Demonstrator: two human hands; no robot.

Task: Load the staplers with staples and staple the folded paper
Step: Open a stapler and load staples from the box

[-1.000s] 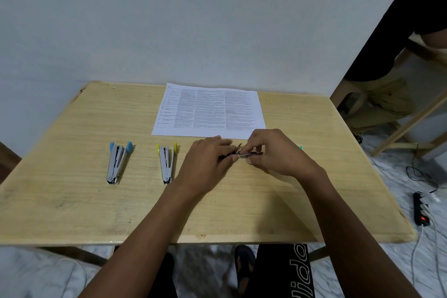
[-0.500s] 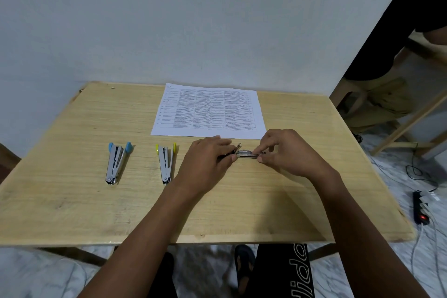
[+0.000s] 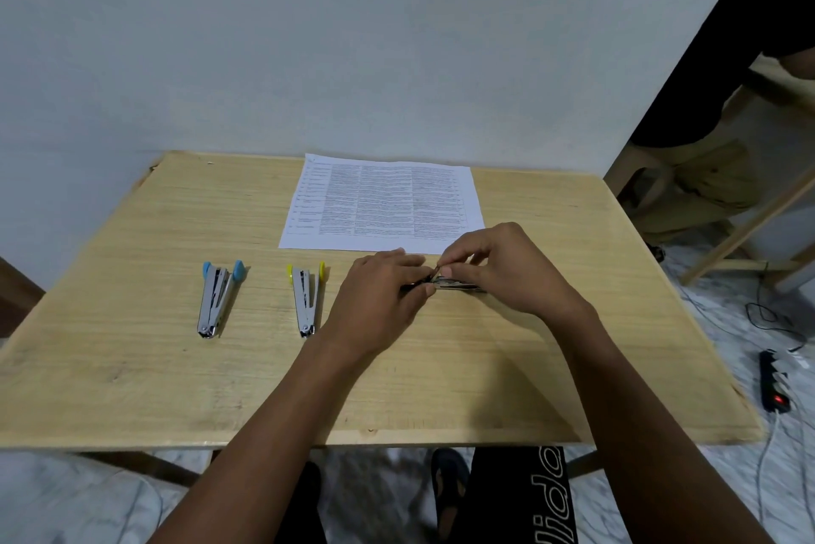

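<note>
A pale wooden table (image 3: 132,367) stands against a plain grey-white wall (image 3: 353,36), with a printed sheet of paper (image 3: 383,203) lying flat at its far middle. Two small metal staplers lie swung open on the left half, well apart from the hands: the blue-tipped stapler (image 3: 216,301) and, to its right, the yellow-tipped stapler (image 3: 306,301). The third stapler (image 3: 454,285) lies low over the table just in front of the paper's near edge, between the two hands.

The left hand (image 3: 379,301) comes in palm down, its fingers curled round the stapler's left end. The right hand (image 3: 507,265) arches over the other end, thumb and forefinger pinched together at the stapler's top. Whether a strip of staples sits in that pinch is too small to tell. Both forearms reach forward and meet in a narrow V.

The stapler looks light, stiff and smooth, likely slippery on its metal sides, so it is best held by the long edges of the body with the hinge end steadied. A staple strip would be brittle and should be taken lightly by its sides. A power strip (image 3: 774,384) lies on the floor to the right
</note>
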